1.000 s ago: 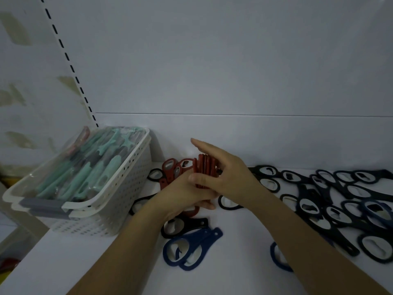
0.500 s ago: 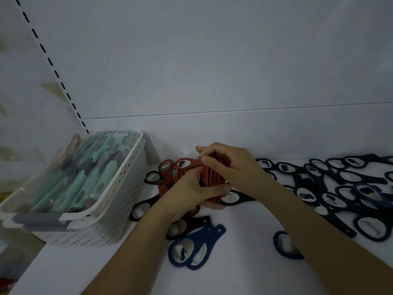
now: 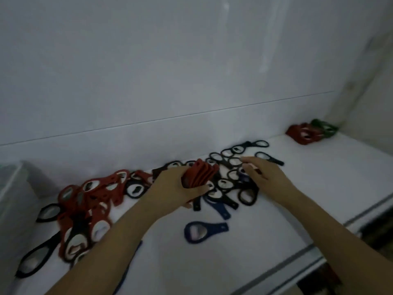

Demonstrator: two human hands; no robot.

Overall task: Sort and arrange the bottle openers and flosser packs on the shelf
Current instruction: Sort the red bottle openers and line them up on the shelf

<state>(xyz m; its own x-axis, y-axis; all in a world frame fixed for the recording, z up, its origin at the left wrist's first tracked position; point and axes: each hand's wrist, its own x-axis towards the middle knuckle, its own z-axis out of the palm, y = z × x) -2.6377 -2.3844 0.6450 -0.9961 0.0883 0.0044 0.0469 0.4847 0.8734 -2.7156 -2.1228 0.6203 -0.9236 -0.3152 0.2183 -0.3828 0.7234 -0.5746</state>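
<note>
Left hand (image 3: pixel 178 188) grips red openers (image 3: pixel 201 174) — right hand (image 3: pixel 262 174) over black openers (image 3: pixel 231 165).

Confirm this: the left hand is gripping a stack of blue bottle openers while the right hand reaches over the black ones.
Not quite. The head view shows the left hand gripping a stack of red bottle openers, not blue. The right hand does reach over the black ones.
</note>
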